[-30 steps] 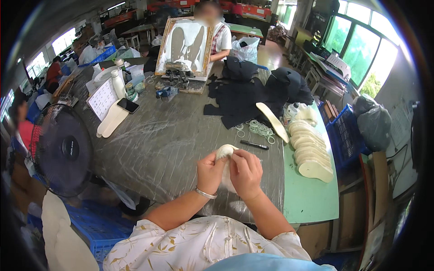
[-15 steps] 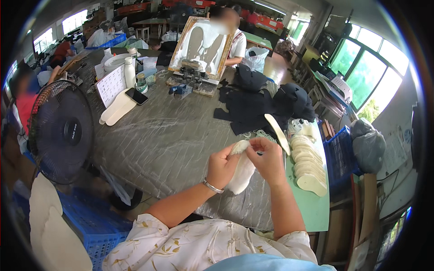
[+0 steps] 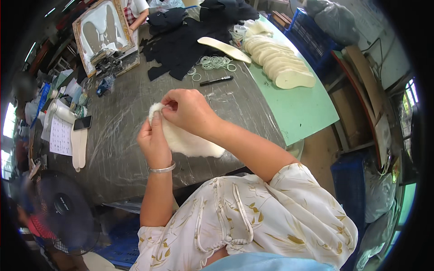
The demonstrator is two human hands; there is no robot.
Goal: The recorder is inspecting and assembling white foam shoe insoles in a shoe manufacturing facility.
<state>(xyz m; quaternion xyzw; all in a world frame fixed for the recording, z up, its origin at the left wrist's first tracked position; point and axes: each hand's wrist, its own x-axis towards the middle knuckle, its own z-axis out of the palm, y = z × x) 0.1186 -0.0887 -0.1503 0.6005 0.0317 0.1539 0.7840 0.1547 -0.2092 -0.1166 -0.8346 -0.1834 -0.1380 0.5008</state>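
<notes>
Both my hands are closed on a white fleece piece (image 3: 187, 141), fluffy along its edge, held over the table. My left hand (image 3: 154, 140), with a silver bangle at the wrist, pinches its upper left corner with the thumb on top. Just right of that thumb, my right hand (image 3: 190, 113) grips the same edge between bent fingers; its fingertips are partly hidden. The rest of the fleece hangs toward the lower right, under my right forearm. Beyond my hands lie a black marker pen (image 3: 216, 81) and several pale green elastic rings (image 3: 214, 63).
An overlapping row of cream insoles (image 3: 294, 79) lies on the green board (image 3: 298, 110) at right. One loose insole (image 3: 224, 49) rests near black fabric (image 3: 187, 43). A framed screen (image 3: 103, 34) leans at the back left. A phone (image 3: 82, 123) and a black fan (image 3: 63, 207) are at left.
The view has turned, so the table's contents appear shifted left and up. My hands stay on the fleece's edge, and its body now spreads to the lower right.
</notes>
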